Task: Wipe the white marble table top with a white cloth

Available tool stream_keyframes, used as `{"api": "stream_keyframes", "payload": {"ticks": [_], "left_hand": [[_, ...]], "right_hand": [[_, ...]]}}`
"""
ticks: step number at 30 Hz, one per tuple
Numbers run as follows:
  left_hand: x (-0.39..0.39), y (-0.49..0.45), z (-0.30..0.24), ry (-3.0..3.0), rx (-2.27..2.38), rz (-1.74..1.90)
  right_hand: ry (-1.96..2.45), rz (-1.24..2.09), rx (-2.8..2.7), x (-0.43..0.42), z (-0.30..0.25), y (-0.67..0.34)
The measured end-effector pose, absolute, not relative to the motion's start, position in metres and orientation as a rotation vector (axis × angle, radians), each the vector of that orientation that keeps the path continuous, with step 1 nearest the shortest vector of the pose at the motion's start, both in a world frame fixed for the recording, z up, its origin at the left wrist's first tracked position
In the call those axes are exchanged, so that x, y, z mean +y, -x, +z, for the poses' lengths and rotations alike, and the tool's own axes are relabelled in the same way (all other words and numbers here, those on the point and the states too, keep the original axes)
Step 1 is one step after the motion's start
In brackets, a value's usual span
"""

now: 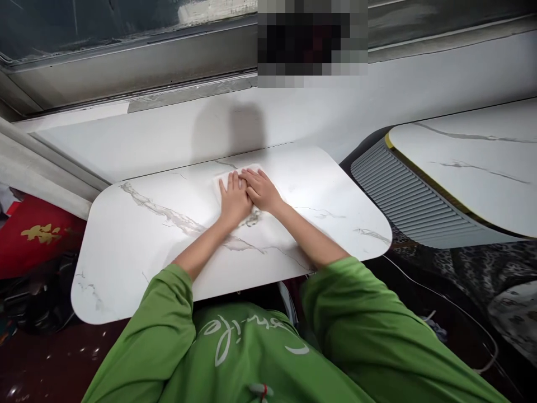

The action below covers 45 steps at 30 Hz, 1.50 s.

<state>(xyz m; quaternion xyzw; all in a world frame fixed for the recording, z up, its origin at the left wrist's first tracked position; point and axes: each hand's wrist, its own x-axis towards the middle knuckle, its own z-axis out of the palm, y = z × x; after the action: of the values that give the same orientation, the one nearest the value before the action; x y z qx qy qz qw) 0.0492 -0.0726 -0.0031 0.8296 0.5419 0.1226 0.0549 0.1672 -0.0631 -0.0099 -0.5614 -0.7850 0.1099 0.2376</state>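
My left hand point(235, 198) lies flat on a thin white cloth point(217, 180), its fingers stretched out and slightly spread. Beside it, my right hand point(263, 191) presses flat too, fingers extended, and its inner edge meets or overlaps the left fingers. The cloth rests on a white marble-patterned tabletop point(126, 240) with rounded corners, near the middle of its length. Most of the cloth is hidden beneath both hands. A greyish crumpled-looking patch shows just below the wrists; I cannot tell whether it is cloth or marbling.
A white wall panel point(159, 140) and a window frame point(138, 61) border the table's far side. To the right stands a ribbed grey cabinet point(411, 201) with a marble-patterned top. A red bag-like item point(42, 235) is at left. A white cable point(444, 299) runs at lower right.
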Motion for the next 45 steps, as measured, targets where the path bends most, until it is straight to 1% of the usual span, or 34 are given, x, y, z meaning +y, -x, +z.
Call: {"api": "stream_keyframes", "payload": {"ticks": [4,7,9,12,16,20,23,26,30,33,38,41,45], "left_hand": [[-0.147,-0.058,-0.003,-2.535,1.38,0.33],[-0.196,-0.06,-0.001,-2.579,1.103,0.287],[-0.214,-0.071,0.001,-2.59,0.993,0.288],[-0.217,-0.109,0.001,-2.597,0.904,0.282],[-0.187,-0.176,-0.005,-2.663,0.862,0.326],[-0.128,-0.219,-0.013,-2.681,0.893,0.357],[-0.072,-0.231,-0.016,-2.638,0.965,0.402],[-0.019,-0.234,-0.017,-2.553,1.173,0.554],[0.022,-0.234,-0.018,-2.546,1.285,0.596],[0.031,-0.235,-0.018,-2.594,1.278,0.566],[0.021,-0.234,-0.018,-2.62,1.257,0.523],[-0.002,-0.225,-0.015,-2.619,1.245,0.5],[-0.059,-0.194,-0.011,-2.663,1.181,0.442]], "right_hand": [[1.504,0.247,-2.201,-0.147,-0.007,-0.198],[1.508,0.277,-2.244,-0.207,-0.001,-0.215],[1.578,0.274,-2.212,-0.233,0.0,-0.228],[1.738,0.201,-2.075,-0.247,-0.006,-0.26],[1.851,0.122,-1.927,-0.225,-0.017,-0.316],[1.889,0.039,-1.873,-0.169,-0.023,-0.351],[1.897,0.008,-1.842,-0.112,-0.023,-0.355],[1.869,0.035,-1.806,-0.055,-0.022,-0.35],[1.85,0.042,-1.783,-0.008,-0.02,-0.344],[1.848,0.054,-1.783,-0.002,-0.021,-0.344],[1.902,0.063,-1.744,-0.019,-0.02,-0.339],[1.93,0.053,-1.772,-0.043,-0.016,-0.331],[1.92,0.036,-1.888,-0.103,-0.012,-0.305]]}}
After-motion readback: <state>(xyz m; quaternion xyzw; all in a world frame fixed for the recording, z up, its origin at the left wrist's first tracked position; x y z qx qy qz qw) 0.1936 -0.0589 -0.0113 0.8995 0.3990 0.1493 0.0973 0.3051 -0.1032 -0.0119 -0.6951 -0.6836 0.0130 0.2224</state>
